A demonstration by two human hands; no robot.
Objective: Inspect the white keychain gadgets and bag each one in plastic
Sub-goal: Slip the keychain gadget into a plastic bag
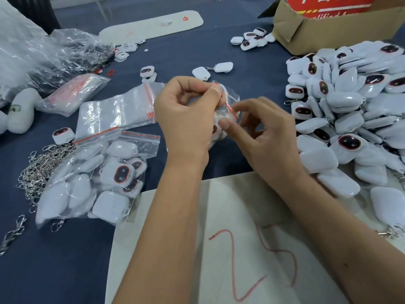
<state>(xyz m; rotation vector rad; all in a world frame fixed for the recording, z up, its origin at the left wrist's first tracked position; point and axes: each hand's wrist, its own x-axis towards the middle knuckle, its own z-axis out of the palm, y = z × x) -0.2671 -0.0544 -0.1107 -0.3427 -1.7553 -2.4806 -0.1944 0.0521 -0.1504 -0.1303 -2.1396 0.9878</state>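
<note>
My left hand (pixel 186 115) pinches the red zip strip at the top of a small clear plastic bag (pixel 232 99), held above the dark blue table. Inside the bag sits a white keychain gadget (pixel 219 126), mostly hidden behind my fingers. My right hand (pixel 260 132) grips the same bag from the right, thumb pressed on the gadget through the plastic. A large heap of loose white gadgets (pixel 350 110) with dark red-rimmed faces lies to the right. Flat empty zip bags (pixel 114 113) lie to the left.
A big clear bag of gadgets (pixel 98 181) lies at lower left beside a pile of metal clasps (pixel 37 167). A cardboard box (pixel 328 25) stands at back right. A white sheet with red writing (pixel 230 238) lies under my forearms. Crumpled plastic (pixel 54 51) sits at back left.
</note>
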